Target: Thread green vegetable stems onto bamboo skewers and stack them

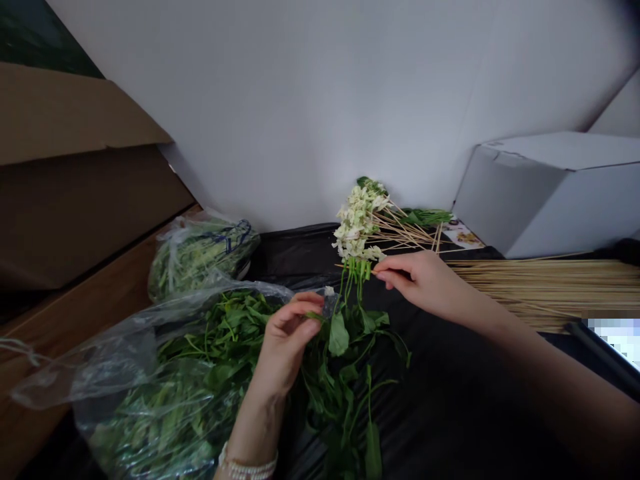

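Observation:
My right hand [407, 275] pinches a thin wooden skewer [340, 265] that points left. Several green stems [356, 269] are threaded side by side on it, and their leaves hang down. Lower and to the left, my left hand [293, 330] has its thumb and fingers closed on a leafy green stem [315, 315]; the far end of this stem blends in with the hanging leaves. Below lie loose leafy greens [345, 400] on black plastic. Behind the skewer is a pile of skewers threaded with pale cabbage-like leaves [357, 220], their bare sticks [407, 230] reaching right.
An open clear plastic bag of leafy greens [215, 340] lies at left, with a tied bag of greens [200, 250] behind it. A bundle of bare skewers [545, 283] lies at right. A white box [540, 193] and a cardboard box [75, 207] flank the white wall.

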### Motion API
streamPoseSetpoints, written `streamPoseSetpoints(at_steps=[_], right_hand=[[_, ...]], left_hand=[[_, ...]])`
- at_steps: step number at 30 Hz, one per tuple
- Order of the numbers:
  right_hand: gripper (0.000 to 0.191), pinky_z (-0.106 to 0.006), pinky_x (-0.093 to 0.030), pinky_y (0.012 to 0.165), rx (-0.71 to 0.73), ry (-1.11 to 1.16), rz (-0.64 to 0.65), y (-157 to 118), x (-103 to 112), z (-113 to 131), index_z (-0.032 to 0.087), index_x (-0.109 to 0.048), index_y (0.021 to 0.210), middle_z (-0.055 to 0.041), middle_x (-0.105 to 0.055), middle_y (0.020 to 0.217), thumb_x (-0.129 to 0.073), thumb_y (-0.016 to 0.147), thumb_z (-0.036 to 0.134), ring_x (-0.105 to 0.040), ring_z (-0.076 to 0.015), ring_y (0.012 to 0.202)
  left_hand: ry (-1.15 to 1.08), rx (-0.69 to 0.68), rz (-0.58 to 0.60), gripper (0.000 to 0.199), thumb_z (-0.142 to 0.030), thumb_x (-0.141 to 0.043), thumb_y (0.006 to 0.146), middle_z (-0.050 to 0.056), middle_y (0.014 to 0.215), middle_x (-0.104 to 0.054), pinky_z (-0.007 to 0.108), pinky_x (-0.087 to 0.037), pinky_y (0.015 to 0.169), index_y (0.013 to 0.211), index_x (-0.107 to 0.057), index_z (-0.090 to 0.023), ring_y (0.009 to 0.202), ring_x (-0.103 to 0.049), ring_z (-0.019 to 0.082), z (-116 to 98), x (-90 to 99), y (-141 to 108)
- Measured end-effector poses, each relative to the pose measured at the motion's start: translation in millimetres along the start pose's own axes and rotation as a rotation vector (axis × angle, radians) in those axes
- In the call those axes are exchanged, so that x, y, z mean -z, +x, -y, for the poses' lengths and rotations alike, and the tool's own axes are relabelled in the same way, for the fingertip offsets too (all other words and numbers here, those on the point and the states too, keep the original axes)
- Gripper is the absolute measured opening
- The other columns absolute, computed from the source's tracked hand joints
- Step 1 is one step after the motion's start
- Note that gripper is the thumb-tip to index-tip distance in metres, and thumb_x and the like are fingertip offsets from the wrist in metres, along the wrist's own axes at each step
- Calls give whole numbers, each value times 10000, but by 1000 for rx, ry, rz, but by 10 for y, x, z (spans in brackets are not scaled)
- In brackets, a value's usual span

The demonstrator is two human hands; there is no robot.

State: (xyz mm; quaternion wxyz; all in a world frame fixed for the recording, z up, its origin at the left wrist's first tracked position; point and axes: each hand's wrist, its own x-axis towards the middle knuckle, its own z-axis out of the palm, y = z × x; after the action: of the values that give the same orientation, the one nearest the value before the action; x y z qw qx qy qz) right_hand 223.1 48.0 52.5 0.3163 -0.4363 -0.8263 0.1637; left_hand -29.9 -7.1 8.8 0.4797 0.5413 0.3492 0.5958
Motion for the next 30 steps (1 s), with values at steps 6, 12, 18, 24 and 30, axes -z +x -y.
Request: streamPoseSetpoints(at_steps=[6, 12, 18, 24, 30], right_hand=[[197, -258, -427, 630, 11, 10, 8, -11, 14, 27, 189, -733, 910, 1, -722, 754, -537, 898, 207, -616, -129, 633], [198, -250, -445, 636, 75, 94, 83, -65, -12, 169, 208, -735, 930, 4, -726, 779, -539, 903, 217, -632, -126, 665], [200, -252, -450, 666, 107, 122, 126, -102, -81, 280, 206, -734, 924, -2, -733, 809, -534, 920, 212, -638, -128, 693], [214, -257, -442, 664, 125, 106, 138, -98, -137, 294, 194, -734, 917, -18, -734, 815, -521, 929, 214, -639, -138, 692], [214, -254, -446, 670, 131, 114, 132, -104, -148, 296, 196, -734, 911, -22, -737, 828, -522, 933, 224, -640, -139, 698]], left_hand=[[-528, 228, -276, 315, -296, -864, 632, -15, 828, -692, 234, -522, 741, 918, -736, -255, 801, -640, 121, -11, 59, 76], [-450, 318, -356, 330, -211, -879, 594, -12, 817, -730, 174, -507, 670, 897, -750, -196, 742, -651, 84, 60, -20, 85], [-450, 355, -367, 294, -217, -883, 592, 3, 811, -744, 172, -520, 665, 858, -764, -172, 725, -654, 82, 98, -38, 75], [-449, 372, -341, 311, -226, -880, 603, 10, 787, -743, 168, -519, 664, 883, -768, -151, 712, -652, 81, 73, -61, 67], [-423, 375, -316, 299, -244, -873, 618, 7, 779, -740, 167, -511, 658, 885, -768, -160, 689, -642, 76, 68, -73, 59]])
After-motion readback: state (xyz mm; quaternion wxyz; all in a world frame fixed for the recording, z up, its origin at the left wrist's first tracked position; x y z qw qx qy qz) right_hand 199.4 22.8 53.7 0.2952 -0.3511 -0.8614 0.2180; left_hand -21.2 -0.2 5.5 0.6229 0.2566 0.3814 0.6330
